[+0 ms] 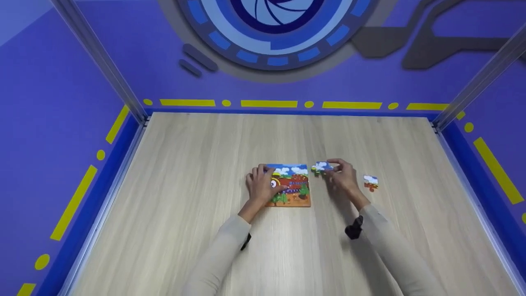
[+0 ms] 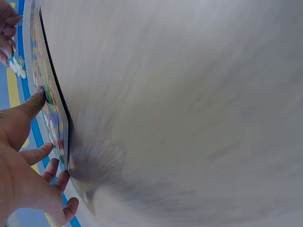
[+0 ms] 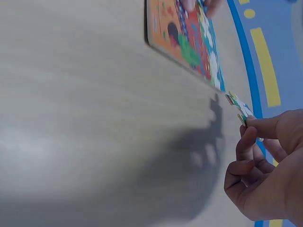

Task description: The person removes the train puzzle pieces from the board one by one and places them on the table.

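A square jigsaw puzzle (image 1: 294, 191) in a thin frame lies flat on the table, picturing a big-eyed red creature under blue sky and clouds. My left hand (image 1: 261, 187) rests across its left part, with its spread fingers on the surface and at the left edge. In the left wrist view, the fingertips (image 2: 38, 94) press on the puzzle. Right of the puzzle, my right hand (image 1: 343, 176) pinches a cloud-printed section of jigsaw (image 1: 321, 167) between thumb and fingers. That section hangs over the table in the right wrist view, its shadow falling below.
A loose jigsaw piece (image 1: 370, 182) with cloud and red-brown print lies to the right of my right hand. The light wood table (image 1: 197, 164) is bordered by blue-purple panels (image 1: 49, 123) with yellow marks on the back and both sides.
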Tool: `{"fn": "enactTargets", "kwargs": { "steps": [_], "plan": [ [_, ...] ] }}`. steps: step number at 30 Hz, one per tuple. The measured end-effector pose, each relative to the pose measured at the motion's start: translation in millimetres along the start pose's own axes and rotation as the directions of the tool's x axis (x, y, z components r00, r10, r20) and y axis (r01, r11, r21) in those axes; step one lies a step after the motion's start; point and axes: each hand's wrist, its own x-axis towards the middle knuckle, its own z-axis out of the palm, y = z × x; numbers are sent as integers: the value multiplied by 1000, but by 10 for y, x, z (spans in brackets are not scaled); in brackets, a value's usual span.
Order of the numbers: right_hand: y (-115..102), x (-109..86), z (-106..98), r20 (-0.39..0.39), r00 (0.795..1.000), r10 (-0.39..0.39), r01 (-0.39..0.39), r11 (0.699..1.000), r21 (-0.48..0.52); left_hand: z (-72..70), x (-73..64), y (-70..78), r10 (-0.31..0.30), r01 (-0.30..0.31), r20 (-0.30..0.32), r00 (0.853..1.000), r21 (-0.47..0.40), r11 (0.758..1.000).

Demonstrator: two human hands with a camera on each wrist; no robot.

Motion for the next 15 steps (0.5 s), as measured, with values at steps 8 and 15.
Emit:
{"fn": "enactTargets", "kwargs": {
  "steps": [8, 15],
  "plan": [
    [116, -22, -238, -12, 1000, 24, -25, 999, -42, 18, -8, 17, 7, -7, -3, 1000, 2, 1000],
    [201, -48, -355, -43, 999, 30, -31, 999, -26, -2, -26, 15, 39, -40, -57, 998, -25, 999]
  ]
}}
